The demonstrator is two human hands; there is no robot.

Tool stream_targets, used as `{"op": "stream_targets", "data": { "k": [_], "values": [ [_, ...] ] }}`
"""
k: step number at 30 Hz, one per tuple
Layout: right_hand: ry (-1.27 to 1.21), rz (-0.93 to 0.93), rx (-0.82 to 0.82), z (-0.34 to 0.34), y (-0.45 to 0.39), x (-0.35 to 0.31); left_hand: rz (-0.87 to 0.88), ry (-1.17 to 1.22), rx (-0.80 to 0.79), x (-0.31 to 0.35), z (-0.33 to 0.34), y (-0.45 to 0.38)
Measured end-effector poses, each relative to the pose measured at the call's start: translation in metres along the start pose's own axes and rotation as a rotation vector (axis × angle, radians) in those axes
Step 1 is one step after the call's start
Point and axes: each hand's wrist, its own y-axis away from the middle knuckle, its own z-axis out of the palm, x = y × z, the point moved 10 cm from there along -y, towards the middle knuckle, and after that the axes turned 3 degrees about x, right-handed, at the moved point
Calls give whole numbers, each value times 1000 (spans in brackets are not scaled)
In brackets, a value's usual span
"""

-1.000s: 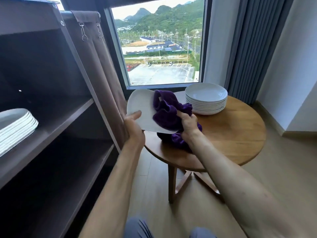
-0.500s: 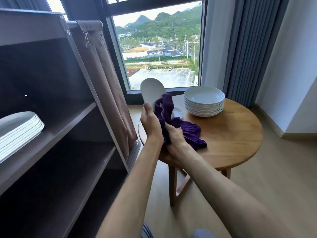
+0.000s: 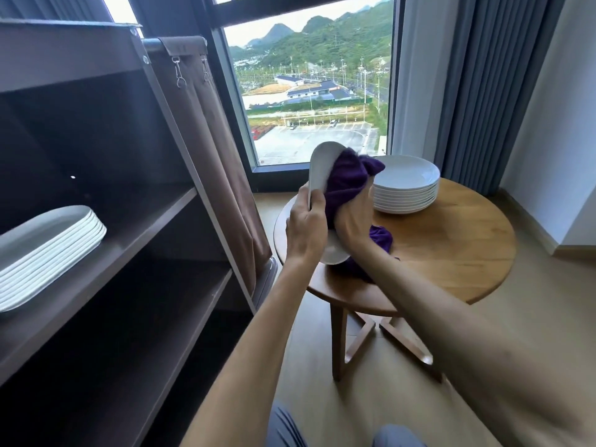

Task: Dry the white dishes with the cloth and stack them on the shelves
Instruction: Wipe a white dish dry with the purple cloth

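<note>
A white dish stands on edge above the table, long axis near vertical. The left hand grips its rim; the right hand presses a bunched purple cloth against its face — the shelves lie to the left, nearer the left hand.

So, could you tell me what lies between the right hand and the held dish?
The purple cloth: the right hand presses it against the dish, which the left hand grips by its edge. The head view shows this.

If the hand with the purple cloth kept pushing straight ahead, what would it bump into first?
The right hand already presses the purple cloth against the white dish, so probably that dish, which the left hand grips.
</note>
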Motion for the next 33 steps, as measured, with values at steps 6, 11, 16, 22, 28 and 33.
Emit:
{"op": "stream_targets", "data": {
  "k": [6,11,16,22,28,33],
  "values": [
    [233,-140,33,-1,-25,-49,-59,117,33,-6,5,5],
    [218,-332,-150,17,1,-60,-96,284,58,-10,6,-1],
    [14,-184,-465,44,45,-20,-272,576,92,-18,1,-16],
    [119,-326,-357,57,34,-37,-412,784,-5,-33,7,-1],
    [388,-486,-91,46,14,-73,-298,541,16,-34,-3,4],
    [436,-457,-12,34,-5,-77,-282,596,58,-41,-2,11]
  ]
}}
